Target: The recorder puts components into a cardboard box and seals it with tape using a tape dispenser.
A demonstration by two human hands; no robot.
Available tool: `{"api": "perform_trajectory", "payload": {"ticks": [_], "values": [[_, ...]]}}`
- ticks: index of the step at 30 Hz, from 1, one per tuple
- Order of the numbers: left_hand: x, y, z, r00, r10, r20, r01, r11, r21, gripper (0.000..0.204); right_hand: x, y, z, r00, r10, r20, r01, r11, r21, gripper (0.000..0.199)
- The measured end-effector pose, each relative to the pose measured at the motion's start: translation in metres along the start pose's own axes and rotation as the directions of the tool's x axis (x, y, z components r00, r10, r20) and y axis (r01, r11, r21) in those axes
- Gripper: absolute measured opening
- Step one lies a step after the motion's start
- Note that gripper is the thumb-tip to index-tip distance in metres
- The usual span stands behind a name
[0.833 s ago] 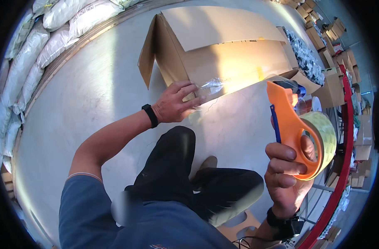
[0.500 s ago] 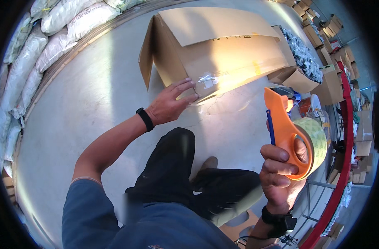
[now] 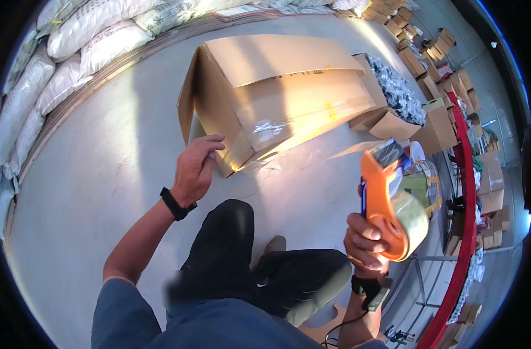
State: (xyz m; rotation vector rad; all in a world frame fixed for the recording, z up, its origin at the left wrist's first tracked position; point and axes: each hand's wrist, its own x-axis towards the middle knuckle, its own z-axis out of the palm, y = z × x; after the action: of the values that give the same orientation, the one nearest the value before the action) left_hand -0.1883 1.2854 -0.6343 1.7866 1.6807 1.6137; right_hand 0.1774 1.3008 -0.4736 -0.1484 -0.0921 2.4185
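A large brown cardboard box [image 3: 300, 107] lies on the floor, its flaps standing out at the top and left. Clear tape [image 3: 270, 129] covers part of its near lower corner. Beside the box's left end is my left hand [image 3: 197, 170], open, fingertips by the cardboard; whether they touch it I cannot tell. Off to the right, my right hand [image 3: 365, 243] grips an orange tape dispenser [image 3: 386, 218] loaded with a yellowish tape roll [image 3: 410, 224]. A loose strip of tape [image 3: 352, 150] trails left from the dispenser's head, apart from the box.
Stacked white sacks [image 3: 111, 49] line the far left. Behind the box on the right stands an open carton with grey crumpled packets [image 3: 396, 90]. A red rail [image 3: 464, 215] runs down the right side, with many cartons [image 3: 491, 180] beyond it.
My left hand has pulled back from the box's taped corner toward its left end. My right hand has turned the dispenser, and a loose strip of tape now shows at its head.
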Motion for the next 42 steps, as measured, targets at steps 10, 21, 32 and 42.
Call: {"api": "perform_trajectory", "payload": {"ticks": [10, 21, 32, 42], "values": [[0.082, 0.109, 0.030, 0.741, 0.189, 0.644, 0.399, 0.648, -0.649, 0.083, 0.009, -0.036, -0.093, 0.933, 0.351, -0.085, -0.359, 0.927, -0.108, 0.076], [0.104, 0.132, 0.009, 0.540, 0.051, 0.840, 0.515, 0.769, -0.378, 0.021, 0.001, -0.059, -0.074, 0.841, -0.023, -0.541, -0.274, 0.844, -0.461, 0.039], [0.144, 0.171, 0.005, 0.570, 0.189, 0.799, 0.072, 0.958, -0.278, 0.025, -0.002, -0.082, -0.103, 0.913, 0.141, -0.384, -0.289, 0.886, -0.363, 0.043], [0.166, 0.155, -0.012, 0.624, 0.118, 0.773, 0.039, 0.983, -0.181, 0.026, 0.013, -0.078, -0.119, 0.809, -0.291, -0.510, -0.345, 0.467, -0.814, 0.060]]}}
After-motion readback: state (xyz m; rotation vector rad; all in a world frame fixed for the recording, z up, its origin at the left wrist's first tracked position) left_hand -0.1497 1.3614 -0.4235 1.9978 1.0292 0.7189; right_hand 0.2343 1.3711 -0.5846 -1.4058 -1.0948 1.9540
